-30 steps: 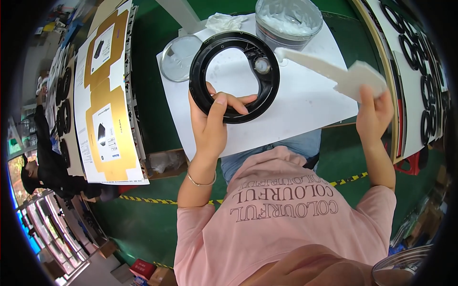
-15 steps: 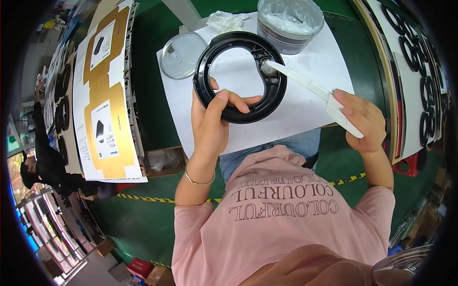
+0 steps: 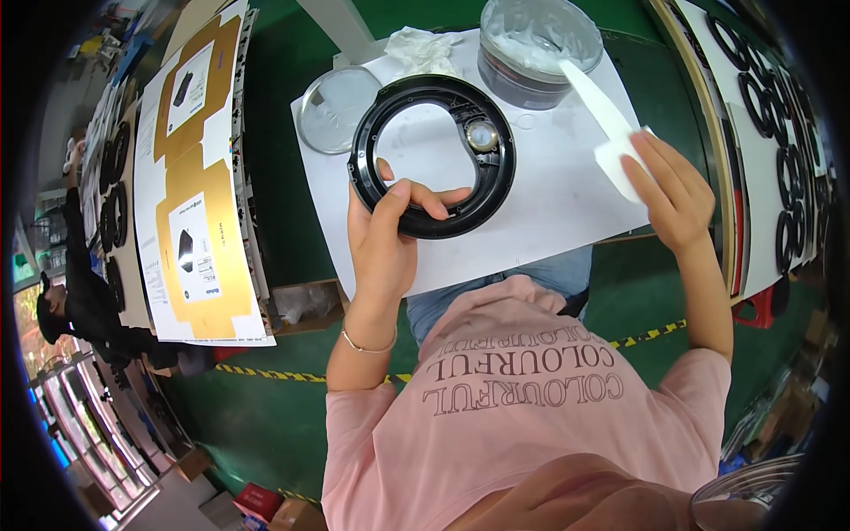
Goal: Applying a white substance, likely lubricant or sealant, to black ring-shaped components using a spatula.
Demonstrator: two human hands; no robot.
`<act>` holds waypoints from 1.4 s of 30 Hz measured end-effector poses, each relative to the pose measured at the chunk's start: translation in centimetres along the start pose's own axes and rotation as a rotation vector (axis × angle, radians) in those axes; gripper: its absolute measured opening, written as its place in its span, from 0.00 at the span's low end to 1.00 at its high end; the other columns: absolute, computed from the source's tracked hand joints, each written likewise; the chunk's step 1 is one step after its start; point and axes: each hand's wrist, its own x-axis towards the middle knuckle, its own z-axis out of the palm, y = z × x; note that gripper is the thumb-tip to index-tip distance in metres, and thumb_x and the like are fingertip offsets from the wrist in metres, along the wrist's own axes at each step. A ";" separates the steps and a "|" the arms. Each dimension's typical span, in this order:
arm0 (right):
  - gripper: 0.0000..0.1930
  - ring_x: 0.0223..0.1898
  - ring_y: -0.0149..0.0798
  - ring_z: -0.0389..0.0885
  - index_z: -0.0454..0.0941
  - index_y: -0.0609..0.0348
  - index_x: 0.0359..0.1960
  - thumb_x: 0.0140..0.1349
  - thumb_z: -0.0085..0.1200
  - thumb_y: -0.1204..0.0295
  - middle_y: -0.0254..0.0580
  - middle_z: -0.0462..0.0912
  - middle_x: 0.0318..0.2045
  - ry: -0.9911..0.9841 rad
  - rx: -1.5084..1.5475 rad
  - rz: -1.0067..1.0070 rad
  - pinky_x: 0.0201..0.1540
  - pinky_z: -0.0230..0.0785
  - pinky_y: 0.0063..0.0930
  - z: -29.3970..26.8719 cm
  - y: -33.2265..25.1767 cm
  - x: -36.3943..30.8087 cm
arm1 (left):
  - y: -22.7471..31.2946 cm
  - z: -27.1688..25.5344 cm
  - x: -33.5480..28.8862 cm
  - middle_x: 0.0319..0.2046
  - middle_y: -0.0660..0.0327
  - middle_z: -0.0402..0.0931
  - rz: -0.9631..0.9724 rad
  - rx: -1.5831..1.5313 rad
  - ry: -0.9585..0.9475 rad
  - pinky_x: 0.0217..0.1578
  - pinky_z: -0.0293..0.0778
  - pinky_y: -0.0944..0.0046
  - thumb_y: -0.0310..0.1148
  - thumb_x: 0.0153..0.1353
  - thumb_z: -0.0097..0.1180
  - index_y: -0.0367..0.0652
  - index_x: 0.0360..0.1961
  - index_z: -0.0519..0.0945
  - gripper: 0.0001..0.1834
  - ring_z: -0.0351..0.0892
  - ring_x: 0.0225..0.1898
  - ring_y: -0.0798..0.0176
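One glossy black ring (image 3: 425, 91), one flat white spatula (image 3: 606, 115), one round tub (image 3: 521, 86) of paste (image 3: 531, 44).
Left hand (image 3: 387, 237): fingers pinching ring, above white sheet (image 3: 549, 190). Right hand (image 3: 677, 196): fingers pinching spatula, tip at far tub.

Bright, soft light across white sheet (image 3: 567, 181). Glints on black ring (image 3: 502, 168). Windows (image 3: 93, 434) beyond sheet's left edge blown out. Heavy fisheye bend, vignetted.

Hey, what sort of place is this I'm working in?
Most likely a factory or assembly workshop. Many matching black rings are laid out on the right, an open tub of whitish paste stands ahead, and black-and-yellow striped tape crosses the green floor.
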 end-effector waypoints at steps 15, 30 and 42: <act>0.10 0.33 0.29 0.74 0.71 0.73 0.40 0.57 0.50 0.79 0.43 0.77 0.32 0.198 0.739 0.809 0.38 0.65 0.18 -2.8 -3.1 -1.5 | -1.0 0.5 0.0 0.20 0.54 0.71 0.181 0.249 -0.111 0.42 0.73 0.52 0.21 0.60 0.35 0.40 0.38 0.56 0.06 0.77 0.29 0.57; 0.16 0.38 0.32 0.77 0.64 0.67 0.51 0.63 0.41 0.72 0.43 0.76 0.36 0.436 1.852 1.635 0.32 0.70 0.18 0.6 1.0 -1.4 | -0.9 0.1 -0.2 0.19 0.53 0.71 0.153 0.182 -0.093 0.41 0.73 0.51 0.22 0.60 0.35 0.40 0.37 0.56 0.05 0.77 0.28 0.56; 0.16 0.35 0.31 0.78 0.66 0.65 0.48 0.62 0.44 0.69 0.42 0.77 0.36 0.424 1.734 1.555 0.29 0.71 0.18 4.4 0.9 -1.0 | -0.4 -0.1 -0.4 0.17 0.52 0.72 0.105 0.158 -0.033 0.42 0.72 0.52 0.24 0.60 0.36 0.42 0.37 0.57 0.05 0.78 0.28 0.52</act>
